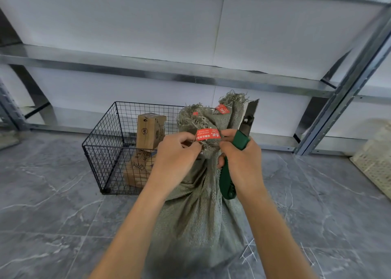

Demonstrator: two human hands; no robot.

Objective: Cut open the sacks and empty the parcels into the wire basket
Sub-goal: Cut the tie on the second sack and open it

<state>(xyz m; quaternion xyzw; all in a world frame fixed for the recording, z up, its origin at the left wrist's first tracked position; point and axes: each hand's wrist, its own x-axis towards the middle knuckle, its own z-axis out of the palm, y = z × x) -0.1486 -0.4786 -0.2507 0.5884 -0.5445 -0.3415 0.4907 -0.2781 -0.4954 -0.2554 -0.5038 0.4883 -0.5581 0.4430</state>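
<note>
I have the green woven sack (pixel 196 211) standing on the grey floor (pixel 53 215), just right of the wire basket (pixel 101 143), which holds two cardboard parcels (pixel 150 130). My left hand (pixel 175 158) pinches the red tag (pixel 208 134) at its tied neck; my right hand (pixel 243 162) grips the green utility knife (pixel 227 181), blade up.

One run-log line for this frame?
stage: sack neck tied | left hand: pinching red tag | right hand: knife, blade up | basket: two boxes
</note>
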